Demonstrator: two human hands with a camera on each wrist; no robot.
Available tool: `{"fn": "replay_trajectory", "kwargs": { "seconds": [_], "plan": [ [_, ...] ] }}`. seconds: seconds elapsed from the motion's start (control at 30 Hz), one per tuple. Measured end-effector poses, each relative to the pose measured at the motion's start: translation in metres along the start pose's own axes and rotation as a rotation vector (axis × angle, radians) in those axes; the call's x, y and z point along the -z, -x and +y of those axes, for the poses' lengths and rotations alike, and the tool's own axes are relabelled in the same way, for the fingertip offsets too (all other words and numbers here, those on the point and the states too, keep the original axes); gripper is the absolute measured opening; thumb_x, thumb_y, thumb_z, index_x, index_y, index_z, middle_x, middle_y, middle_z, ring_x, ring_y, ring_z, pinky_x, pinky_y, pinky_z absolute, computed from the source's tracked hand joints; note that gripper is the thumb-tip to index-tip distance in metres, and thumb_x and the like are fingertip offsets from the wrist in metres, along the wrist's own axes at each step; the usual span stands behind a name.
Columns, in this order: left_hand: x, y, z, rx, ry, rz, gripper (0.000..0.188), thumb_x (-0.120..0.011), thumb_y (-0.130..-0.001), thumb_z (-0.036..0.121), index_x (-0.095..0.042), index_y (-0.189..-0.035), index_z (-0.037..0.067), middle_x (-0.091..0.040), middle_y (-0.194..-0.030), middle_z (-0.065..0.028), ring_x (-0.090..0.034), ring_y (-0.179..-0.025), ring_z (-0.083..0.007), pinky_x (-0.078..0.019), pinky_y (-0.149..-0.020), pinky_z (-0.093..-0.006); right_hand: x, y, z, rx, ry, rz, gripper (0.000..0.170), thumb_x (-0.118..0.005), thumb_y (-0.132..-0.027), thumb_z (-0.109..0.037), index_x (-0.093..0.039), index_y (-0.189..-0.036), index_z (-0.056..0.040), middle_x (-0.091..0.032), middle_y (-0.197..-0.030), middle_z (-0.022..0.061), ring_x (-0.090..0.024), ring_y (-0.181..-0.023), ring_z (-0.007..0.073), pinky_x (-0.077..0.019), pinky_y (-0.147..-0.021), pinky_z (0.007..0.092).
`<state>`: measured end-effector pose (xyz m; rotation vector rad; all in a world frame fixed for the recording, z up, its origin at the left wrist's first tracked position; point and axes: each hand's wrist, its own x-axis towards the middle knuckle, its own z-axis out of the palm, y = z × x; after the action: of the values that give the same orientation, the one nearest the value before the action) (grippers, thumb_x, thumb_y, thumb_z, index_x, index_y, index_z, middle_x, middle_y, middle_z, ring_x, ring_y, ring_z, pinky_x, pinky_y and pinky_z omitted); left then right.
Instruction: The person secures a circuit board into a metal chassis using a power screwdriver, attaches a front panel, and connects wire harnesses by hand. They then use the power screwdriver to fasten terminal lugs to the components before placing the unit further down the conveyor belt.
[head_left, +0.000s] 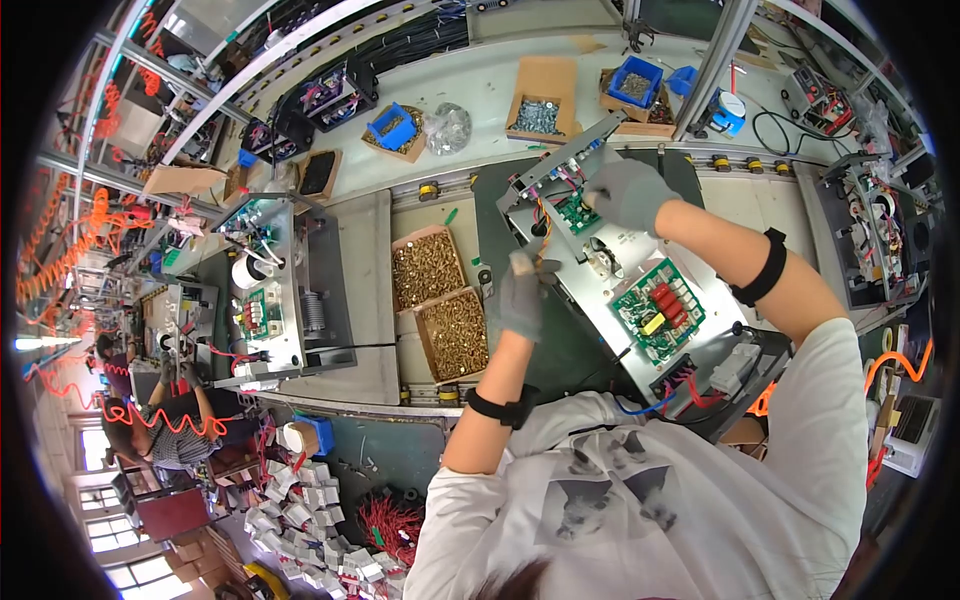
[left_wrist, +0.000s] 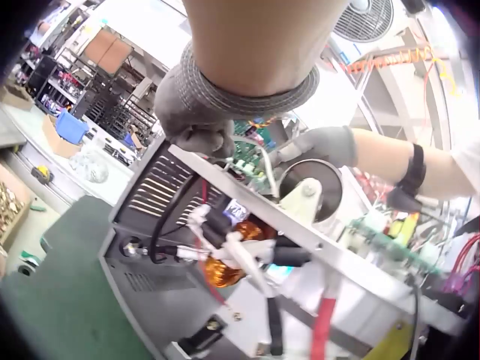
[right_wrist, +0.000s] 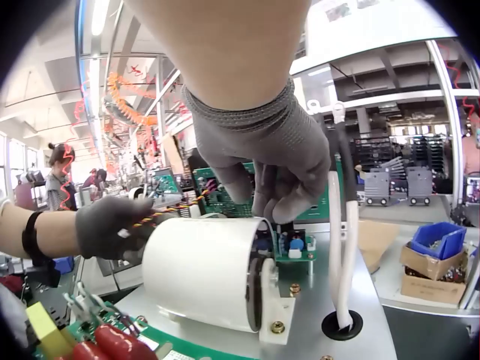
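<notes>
Both hands wear grey gloves and work at a metal chassis (head_left: 600, 300) fitted with circuit boards. At its left edge my left hand (head_left: 522, 295) pinches a twisted orange-and-dark wire (right_wrist: 169, 212), which ends in a small white plug. My right hand (head_left: 630, 195) reaches over the chassis, its fingers bent down onto a small green circuit board (right_wrist: 296, 253) behind a white cylinder (right_wrist: 199, 274). I cannot tell whether those fingertips grip a part there. A larger green board with red components (head_left: 658, 310) lies nearer my body. Copper coils (left_wrist: 225, 271) show on the chassis's other side.
Two cartons of brass-coloured fasteners (head_left: 452, 335) stand left of the chassis. Behind are a box of screws (head_left: 538, 115), blue bins (head_left: 635, 80) and a clear bag (head_left: 447, 130). Another chassis (head_left: 275, 290) sits farther left, with people working beyond. White cables (right_wrist: 341, 262) rise beside the cylinder.
</notes>
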<state>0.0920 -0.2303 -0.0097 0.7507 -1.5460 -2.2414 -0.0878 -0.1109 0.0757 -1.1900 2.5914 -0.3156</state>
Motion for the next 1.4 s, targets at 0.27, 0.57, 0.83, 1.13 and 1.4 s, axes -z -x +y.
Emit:
{"fn": "replay_trajectory", "kwargs": {
  "seconds": [0.27, 0.57, 0.83, 1.13, 1.4],
  "plan": [
    [-0.022, 0.022, -0.006, -0.428, -0.595, -0.049, 0.029, -0.047, -0.094, 0.025, -0.060, -0.102, 0.001, -0.057, -0.069, -0.0040, -0.052, -0.062, -0.0125, -0.0436, -0.059, -0.0270, -0.040, -0.014, -0.009, 0.071, -0.404, -0.305, 0.034, -0.052, -0.084, -0.034, -0.067, -0.098, -0.0072, -0.065, -0.085, 0.0142, -0.063, -0.075, 0.0262, -0.0490, -0.073, 0.0362],
    [-0.009, 0.016, 0.007, -0.346, 0.035, -0.025, 0.023, -0.043, -0.095, 0.016, -0.056, -0.102, -0.001, -0.051, -0.071, -0.0047, -0.044, -0.060, -0.0101, -0.0355, -0.054, -0.0235, -0.015, -0.007, -0.047, -0.070, -0.025, -0.386, 0.040, -0.059, -0.077, -0.041, -0.069, -0.087, -0.0036, -0.066, -0.085, 0.0163, -0.063, -0.077, 0.0296, -0.0486, -0.070, 0.0380],
    [-0.016, 0.039, 0.021, -0.589, -0.866, 0.064, 0.030, -0.054, -0.089, 0.015, -0.057, -0.117, 0.003, -0.059, -0.080, -0.0133, -0.056, -0.066, -0.0259, -0.0438, -0.059, -0.0349, -0.016, 0.001, -0.040, 0.034, -0.310, -0.322, 0.039, -0.054, -0.082, -0.038, -0.067, -0.087, -0.0017, -0.065, -0.083, 0.0172, -0.062, -0.076, 0.0313, -0.0478, -0.071, 0.0387],
    [-0.030, 0.031, -0.010, -0.542, -0.332, 0.000, 0.032, -0.060, -0.087, 0.011, -0.053, -0.115, -0.002, -0.066, -0.094, -0.0124, -0.061, -0.078, -0.0142, -0.0472, -0.067, -0.0243, -0.006, 0.025, -0.037, 0.055, -0.520, -0.196, 0.017, -0.057, -0.082, -0.019, -0.065, -0.087, -0.0049, -0.060, -0.075, 0.0086, -0.058, -0.073, 0.0217, -0.0462, -0.067, 0.0334],
    [-0.035, 0.016, 0.022, -0.679, -0.638, 0.134, 0.026, -0.063, -0.085, 0.014, -0.065, -0.108, 0.001, -0.061, -0.099, -0.0114, -0.057, -0.090, -0.0186, -0.0443, -0.079, -0.0288, -0.032, 0.019, -0.015, 0.530, -0.342, 0.028, 0.014, -0.058, -0.074, -0.005, -0.065, -0.087, -0.0039, -0.057, -0.080, 0.0134, -0.058, -0.079, 0.0322, -0.0467, -0.071, 0.0401]
  ]
}}
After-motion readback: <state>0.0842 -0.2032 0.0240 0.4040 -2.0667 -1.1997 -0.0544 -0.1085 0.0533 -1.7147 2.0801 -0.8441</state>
